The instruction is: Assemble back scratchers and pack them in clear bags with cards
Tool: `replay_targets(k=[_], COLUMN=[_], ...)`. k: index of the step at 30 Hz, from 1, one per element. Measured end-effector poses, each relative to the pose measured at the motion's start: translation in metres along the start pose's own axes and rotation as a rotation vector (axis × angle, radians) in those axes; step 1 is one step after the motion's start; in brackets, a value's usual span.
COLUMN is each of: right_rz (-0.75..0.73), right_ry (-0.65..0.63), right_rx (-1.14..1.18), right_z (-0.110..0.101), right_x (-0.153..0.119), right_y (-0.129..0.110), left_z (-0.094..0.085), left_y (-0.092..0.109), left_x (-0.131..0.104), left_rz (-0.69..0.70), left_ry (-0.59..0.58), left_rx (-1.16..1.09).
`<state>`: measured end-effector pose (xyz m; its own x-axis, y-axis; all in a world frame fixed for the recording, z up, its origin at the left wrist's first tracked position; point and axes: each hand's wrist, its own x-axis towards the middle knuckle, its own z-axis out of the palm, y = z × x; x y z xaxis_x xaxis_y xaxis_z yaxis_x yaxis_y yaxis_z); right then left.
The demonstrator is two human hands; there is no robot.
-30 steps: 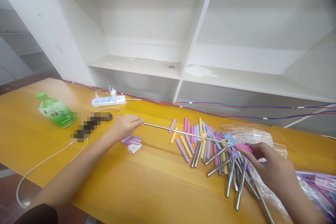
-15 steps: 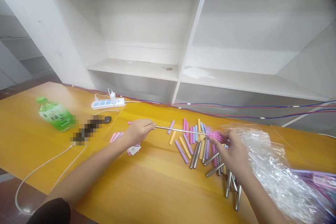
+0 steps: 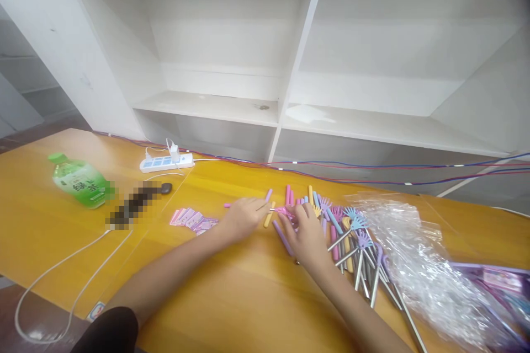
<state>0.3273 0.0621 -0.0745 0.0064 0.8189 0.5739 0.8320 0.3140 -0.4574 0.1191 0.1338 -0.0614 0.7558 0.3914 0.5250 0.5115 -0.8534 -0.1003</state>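
Observation:
A pink telescopic back scratcher (image 3: 284,211) lies between my two hands, its rod short. My left hand (image 3: 245,220) is closed round its handle, whose pink end sticks out on the left. At the pink claw my right hand (image 3: 307,236) grips with thumb and fingers, partly hiding it. Right of this hand, several other back scratchers (image 3: 363,240) with blue, purple, pink and yellow claws lie in a heap, metal rods pointing toward me. Loose yellow (image 3: 269,215) and purple handles (image 3: 282,237) are spread near my fingers. Printed cards (image 3: 192,219) lie fanned out left of my left hand.
Clear plastic bags (image 3: 414,265) pile up on the right, beside a purple package (image 3: 499,281). A green bottle (image 3: 80,181), a power strip (image 3: 166,162) and a pixelated dark object (image 3: 138,204) are on the left. White shelving (image 3: 207,105) stands behind the table.
The back scratcher's long rod has shortened as my hands came together. My right hand moved left with the claw, uncovering the heap; my left hand moved right, uncovering more cards.

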Motion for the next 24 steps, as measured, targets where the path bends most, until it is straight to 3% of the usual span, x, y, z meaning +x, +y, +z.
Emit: replay_targets(k=[4,8,15,24], right_rz=[-0.020,-0.091,-0.255,-0.361], right_ry=[-0.151,-0.155,-0.244,-0.237], right_rx=[-0.166,-0.324,-0.123,-0.156], right_z=[-0.011,-0.016,-0.013,-0.011], right_x=[0.005,0.009,0.012,0.010], right_y=[0.006,0.011,0.009,0.007], left_z=[-0.002,-0.002,-0.006,-0.018], left_y=[-0.009,-0.012,-0.010,-0.005], left_x=[-0.004,-0.006,-0.004,0.000], left_rz=[0.033,0.072,0.093,0.132], left_ry=[-0.036,-0.078,-0.071,-0.099], left_rx=[0.011,0.036,0.036,0.034])
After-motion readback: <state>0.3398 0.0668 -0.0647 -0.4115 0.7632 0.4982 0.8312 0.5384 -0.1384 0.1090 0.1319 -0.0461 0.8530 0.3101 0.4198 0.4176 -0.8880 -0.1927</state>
